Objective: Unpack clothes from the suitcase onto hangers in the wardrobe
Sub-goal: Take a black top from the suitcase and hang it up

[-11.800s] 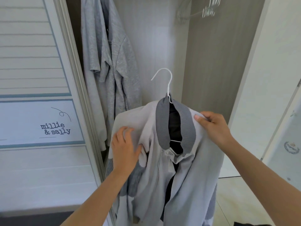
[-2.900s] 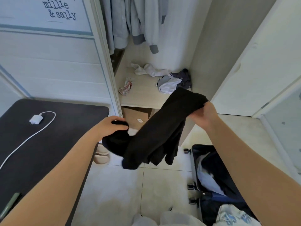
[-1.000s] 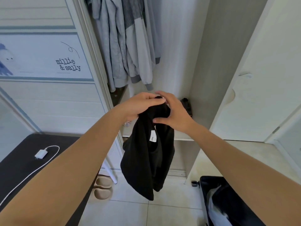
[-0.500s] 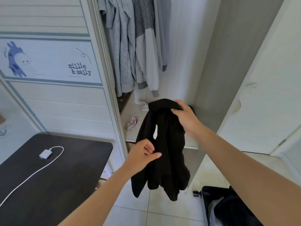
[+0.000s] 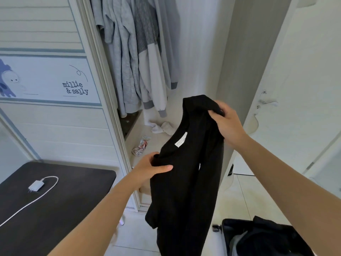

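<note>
**Black top held up before the open wardrobe**

Centre of the frame: a long black cloth top [image 5: 184,191], hanging free in the air, neck opening turned toward the camera, small white label [image 5: 181,139] showing inside the collar. Gripped at two points. Upper end bunched in the right hand [image 5: 227,126], right of centre, fingers [image 5: 215,114] curled tight round a fold of the cloth. Lower down, left of centre, neckline edge pinched by the left hand [image 5: 147,168], thumb on top, other fingers tucked behind the cloth. Lower part of the top dangling to the bottom edge, above pale floor tiles [image 5: 239,196].

Behind, upper middle: open white wardrobe [image 5: 195,52] with several pale grey and white garments [image 5: 132,61] hanging side by side, cuffs low, near the light wooden shelf [image 5: 158,143]. On that shelf, a crumpled white sock-like cloth [image 5: 162,127] and, nearer the front, a crushed red-and-white wrapper [image 5: 140,147], apart from each other.

Left of the frame: white sliding door [image 5: 55,126] with a printed panel reading "millie & sally" and part of a blue cartoon figure.

Lower left: dark bench [image 5: 64,218] carrying a white charger plug [image 5: 36,186] and its white cable [image 5: 27,204].

Lower right corner: open dark suitcase [image 5: 225,230] on the floor, dark and pale clothes inside, apart from the top in the hands.
</note>
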